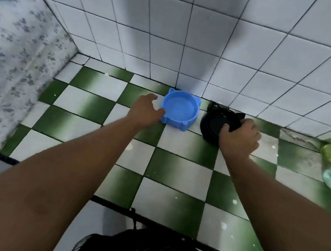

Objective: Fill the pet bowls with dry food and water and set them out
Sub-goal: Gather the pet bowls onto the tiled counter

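Two bowls set on the floor (177, 169) beside the wall (173, 30): blue bowl (180, 109) touched by the released left grip (144, 109), black bowl (211, 125) grasped by the right grip (239, 135), best kept level.

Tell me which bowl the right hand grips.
The black bowl, right of the blue bowl: the right hand curls over its rim; the left hand lies beside the blue one.

No text, label, brand, number or sign can be read anywhere.
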The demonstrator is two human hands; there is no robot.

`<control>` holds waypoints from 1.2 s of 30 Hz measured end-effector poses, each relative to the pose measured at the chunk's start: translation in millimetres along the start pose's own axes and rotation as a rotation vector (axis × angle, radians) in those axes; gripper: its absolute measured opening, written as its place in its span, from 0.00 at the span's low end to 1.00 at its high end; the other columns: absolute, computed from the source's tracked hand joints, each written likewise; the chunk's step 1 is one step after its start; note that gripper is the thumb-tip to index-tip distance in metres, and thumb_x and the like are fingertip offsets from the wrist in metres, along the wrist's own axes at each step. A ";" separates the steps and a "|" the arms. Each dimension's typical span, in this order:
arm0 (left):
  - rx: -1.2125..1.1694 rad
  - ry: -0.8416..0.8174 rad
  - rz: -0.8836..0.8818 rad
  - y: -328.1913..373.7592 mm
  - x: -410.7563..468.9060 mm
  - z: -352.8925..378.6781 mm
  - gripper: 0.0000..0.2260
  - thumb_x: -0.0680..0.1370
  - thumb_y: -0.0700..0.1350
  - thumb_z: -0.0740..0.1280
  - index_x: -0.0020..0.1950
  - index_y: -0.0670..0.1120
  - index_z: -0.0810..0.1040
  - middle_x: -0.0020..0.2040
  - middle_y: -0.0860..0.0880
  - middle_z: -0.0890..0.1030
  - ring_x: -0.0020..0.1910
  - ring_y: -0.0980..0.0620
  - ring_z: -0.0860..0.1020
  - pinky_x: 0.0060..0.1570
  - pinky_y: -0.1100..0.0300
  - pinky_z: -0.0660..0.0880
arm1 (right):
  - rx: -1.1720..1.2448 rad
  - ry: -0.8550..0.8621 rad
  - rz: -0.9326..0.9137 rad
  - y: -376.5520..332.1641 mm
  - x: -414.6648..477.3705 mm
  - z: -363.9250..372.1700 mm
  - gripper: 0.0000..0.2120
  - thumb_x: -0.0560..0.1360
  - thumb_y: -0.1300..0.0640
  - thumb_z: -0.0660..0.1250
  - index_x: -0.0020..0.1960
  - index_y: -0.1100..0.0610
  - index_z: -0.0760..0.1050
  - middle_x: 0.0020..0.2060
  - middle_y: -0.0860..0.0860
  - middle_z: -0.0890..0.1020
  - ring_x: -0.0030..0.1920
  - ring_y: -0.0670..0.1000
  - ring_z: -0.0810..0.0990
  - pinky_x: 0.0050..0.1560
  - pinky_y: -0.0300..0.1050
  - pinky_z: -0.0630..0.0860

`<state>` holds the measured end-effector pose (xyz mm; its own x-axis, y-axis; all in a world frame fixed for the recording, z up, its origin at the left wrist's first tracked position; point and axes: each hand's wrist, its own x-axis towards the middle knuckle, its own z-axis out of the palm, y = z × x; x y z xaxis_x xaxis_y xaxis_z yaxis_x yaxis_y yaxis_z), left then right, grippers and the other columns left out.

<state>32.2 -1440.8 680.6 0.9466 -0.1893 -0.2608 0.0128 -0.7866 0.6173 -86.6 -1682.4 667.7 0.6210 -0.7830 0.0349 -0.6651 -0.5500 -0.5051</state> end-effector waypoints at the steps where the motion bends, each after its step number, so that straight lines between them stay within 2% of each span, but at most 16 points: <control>1: -0.008 0.008 0.017 -4.5 -9.0 -6.1 0.29 0.80 0.54 0.70 0.77 0.46 0.69 0.72 0.44 0.75 0.66 0.47 0.76 0.57 0.61 0.67 | 0.008 0.027 -0.071 -12.8 -10.6 0.5 0.22 0.73 0.49 0.68 0.63 0.58 0.71 0.60 0.58 0.76 0.62 0.62 0.72 0.60 0.56 0.68; 4: -0.028 0.036 0.050 -25.0 -39.3 -28.1 0.29 0.80 0.54 0.70 0.78 0.47 0.68 0.73 0.45 0.74 0.68 0.47 0.75 0.62 0.60 0.68 | 0.081 -0.006 -0.308 -53.2 -41.6 4.1 0.22 0.72 0.49 0.69 0.62 0.58 0.74 0.59 0.58 0.77 0.61 0.62 0.73 0.58 0.55 0.69; 7: -0.071 0.073 0.059 -59.2 -74.1 -57.1 0.29 0.79 0.54 0.71 0.78 0.47 0.68 0.72 0.44 0.75 0.68 0.46 0.76 0.65 0.56 0.71 | 0.161 -0.193 -0.465 -94.3 -77.9 13.2 0.22 0.74 0.50 0.69 0.65 0.58 0.73 0.61 0.57 0.76 0.62 0.59 0.72 0.60 0.51 0.70; 10: -0.065 0.162 0.048 -105.8 -115.7 -92.3 0.28 0.79 0.54 0.71 0.76 0.47 0.71 0.69 0.43 0.76 0.65 0.45 0.78 0.61 0.58 0.71 | 0.234 -0.307 -0.570 -131.7 -130.8 27.8 0.22 0.75 0.51 0.69 0.66 0.57 0.72 0.62 0.57 0.75 0.64 0.58 0.72 0.62 0.53 0.70; 13: -0.115 0.254 -0.003 -164.2 -163.8 -129.2 0.26 0.79 0.54 0.71 0.75 0.47 0.72 0.66 0.43 0.78 0.61 0.46 0.79 0.57 0.58 0.73 | 0.250 -0.375 -0.681 -163.2 -199.3 40.5 0.21 0.75 0.50 0.69 0.65 0.56 0.72 0.61 0.54 0.76 0.61 0.56 0.74 0.61 0.52 0.73; 17: -0.181 0.362 -0.058 -243.8 -238.2 -182.3 0.26 0.80 0.52 0.71 0.75 0.45 0.72 0.64 0.45 0.77 0.59 0.51 0.76 0.54 0.62 0.70 | 0.269 -0.500 -0.823 -207.3 -293.7 56.7 0.20 0.75 0.51 0.70 0.64 0.57 0.72 0.59 0.54 0.76 0.58 0.56 0.76 0.58 0.49 0.73; 21: -0.201 0.464 -0.180 -327.4 -308.3 -230.4 0.27 0.78 0.53 0.72 0.75 0.47 0.73 0.67 0.44 0.77 0.61 0.47 0.79 0.57 0.61 0.72 | 0.336 -0.595 -0.961 -259.8 -388.4 75.2 0.18 0.75 0.54 0.70 0.63 0.56 0.73 0.57 0.53 0.77 0.55 0.53 0.77 0.54 0.44 0.72; 25: -0.224 0.561 -0.317 -407.8 -375.7 -271.3 0.26 0.78 0.53 0.73 0.74 0.47 0.74 0.64 0.43 0.78 0.52 0.52 0.77 0.54 0.62 0.71 | 0.349 -0.739 -1.092 -309.9 -487.8 97.6 0.19 0.76 0.53 0.70 0.65 0.56 0.73 0.56 0.51 0.76 0.54 0.49 0.75 0.53 0.40 0.70; 30: -0.256 0.740 -0.469 -496.7 -442.8 -317.0 0.25 0.77 0.50 0.74 0.72 0.44 0.75 0.63 0.42 0.79 0.52 0.52 0.76 0.55 0.62 0.71 | 0.354 -0.909 -1.213 -376.0 -593.7 130.4 0.20 0.77 0.52 0.70 0.66 0.55 0.72 0.60 0.50 0.75 0.54 0.46 0.75 0.54 0.40 0.71; 33: -0.287 0.829 -0.564 -546.6 -470.0 -339.5 0.24 0.77 0.49 0.74 0.71 0.43 0.75 0.62 0.41 0.79 0.54 0.47 0.79 0.55 0.61 0.72 | 0.349 -0.930 -1.282 -421.2 -641.0 156.8 0.20 0.76 0.53 0.71 0.66 0.55 0.72 0.60 0.51 0.76 0.54 0.48 0.76 0.54 0.40 0.72; 36: -0.319 0.888 -0.672 -591.6 -485.3 -362.2 0.25 0.77 0.50 0.74 0.72 0.43 0.75 0.62 0.41 0.79 0.52 0.48 0.78 0.54 0.61 0.72 | 0.349 -0.951 -1.359 -468.6 -681.1 189.1 0.20 0.75 0.53 0.71 0.64 0.57 0.73 0.58 0.53 0.78 0.55 0.52 0.78 0.58 0.47 0.75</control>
<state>-318.2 -670.7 710.9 0.6091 0.7898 -0.0722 0.5600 -0.3639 0.7443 -119.4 -836.4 717.5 0.7222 0.6765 0.1442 0.5546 -0.4419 -0.7051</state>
